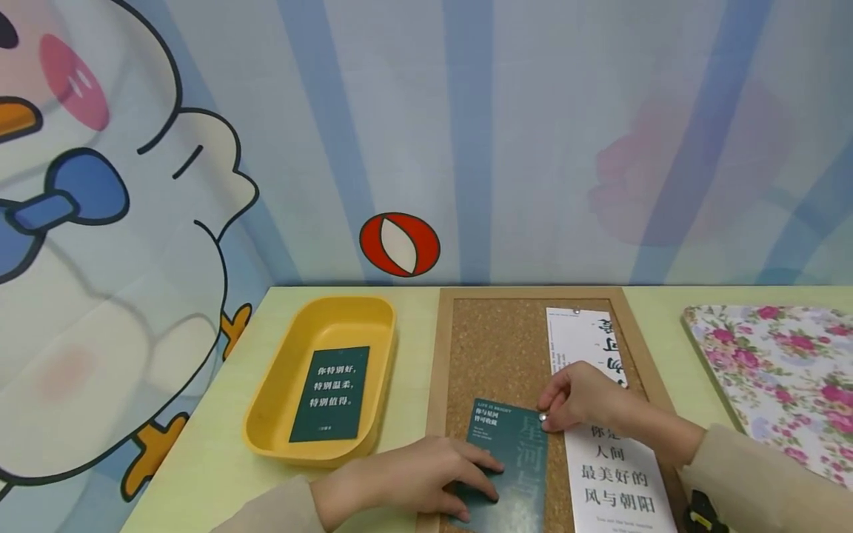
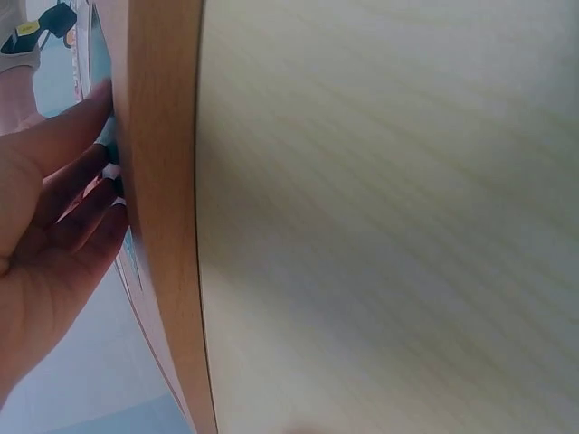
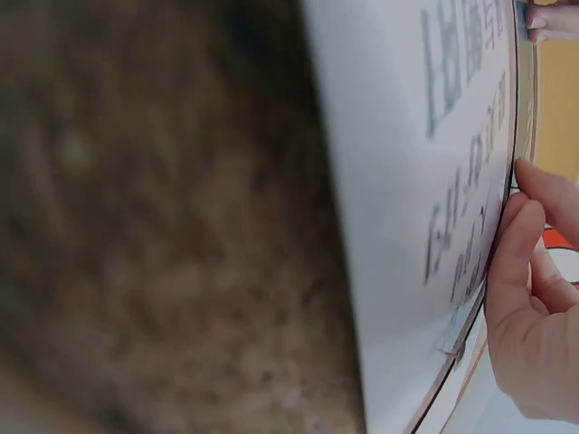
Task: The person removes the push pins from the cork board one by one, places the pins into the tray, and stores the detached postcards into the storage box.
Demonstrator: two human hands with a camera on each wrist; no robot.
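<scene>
Left hand [image 2: 45,235] against wooden frame [image 2: 158,226]

Looks like a child's room or playroom: cartoon duck wall mural [image 1: 100,244] at 10 o'clock, pale green table [image 1: 200,459].

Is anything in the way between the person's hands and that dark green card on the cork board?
Nothing visible. The left hand already presses flat on the green card, and the right hand pinches a silver pin at its top right corner, on the cork board.

Cartoon duck wall cloth [image 1: 100,244], pale green table [image 1: 200,459]
</scene>
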